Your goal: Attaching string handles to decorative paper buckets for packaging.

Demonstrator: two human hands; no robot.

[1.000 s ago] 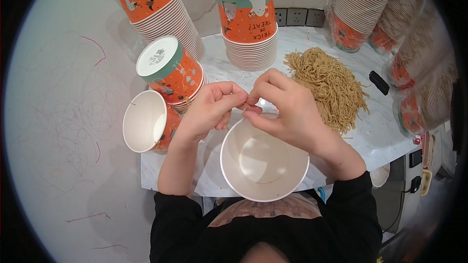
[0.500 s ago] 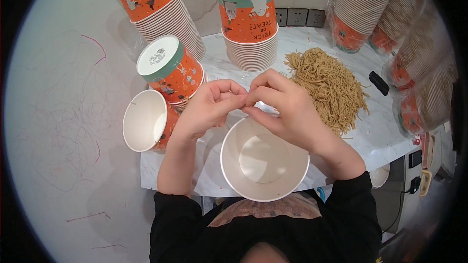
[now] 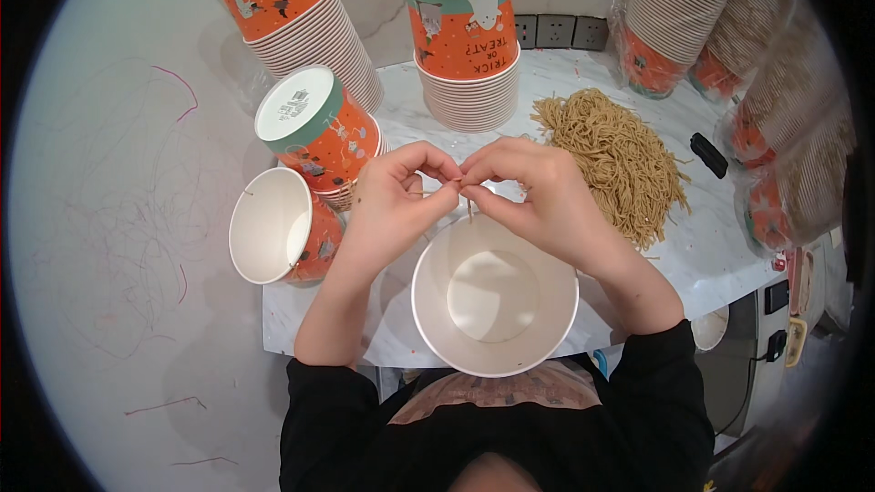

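A paper bucket (image 3: 497, 353), white inside, stands mouth-up at the table's front edge against my black shirt. Over its far rim my left hand (image 3: 394, 210) and my right hand (image 3: 533, 189) meet, thumbs and forefingers pinched together. Between the fingertips runs a thin tan cord (image 3: 470, 210), one short end hanging toward the rim. How the cord passes through the bucket is hidden by my hands. Right of my right hand lies a heap of tan cords (image 3: 612, 159). Beside my left forearm an orange bucket (image 3: 269, 228) lies tipped, with bits of cord at its rim.
Upside-down orange and green buckets form a middle stack (image 3: 463, 36), a back-left stack (image 3: 283, 0) and a shorter left stack (image 3: 319, 128). Plastic-wrapped bucket stacks (image 3: 684, 9) line the right. A black object (image 3: 708, 156) lies near the cords; wall sockets (image 3: 556, 32) sit behind.
My fingertips have drawn level and shifted slightly, both hands still pinched together. A hanging cord end now shows below them, above the bucket's far rim.
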